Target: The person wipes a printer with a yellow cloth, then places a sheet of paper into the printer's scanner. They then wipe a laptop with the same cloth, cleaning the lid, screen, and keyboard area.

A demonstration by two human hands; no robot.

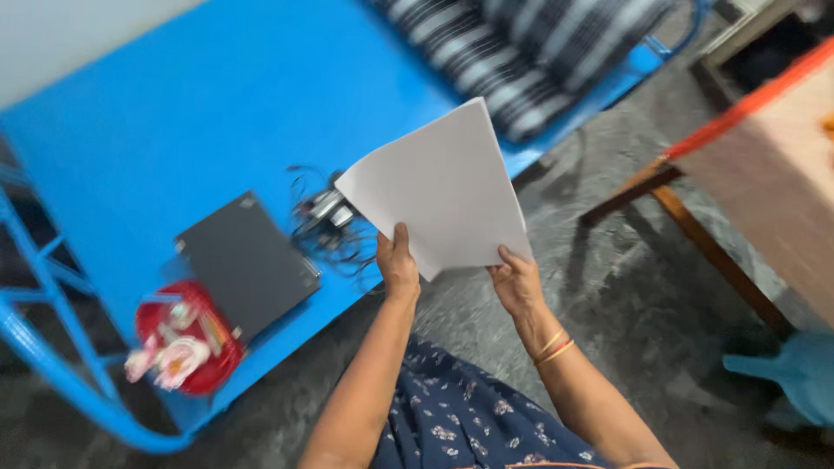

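A white sheet of paper (439, 187) is held up in front of me by both hands. My left hand (398, 265) grips its lower edge with the thumb on top. My right hand (517, 282), with thin bangles at the wrist, pinches the lower right corner. The paper hangs above the edge of a blue bed (174, 113) and the grey floor (591, 287).
On the blue bed lie a closed dark laptop (248, 260), a tangle of cables with a charger (326, 217), a red basket of small items (187, 347) and a striped pillow (512, 52). A wooden table (764, 165) stands at right, a blue plastic stool (799, 369) below it.
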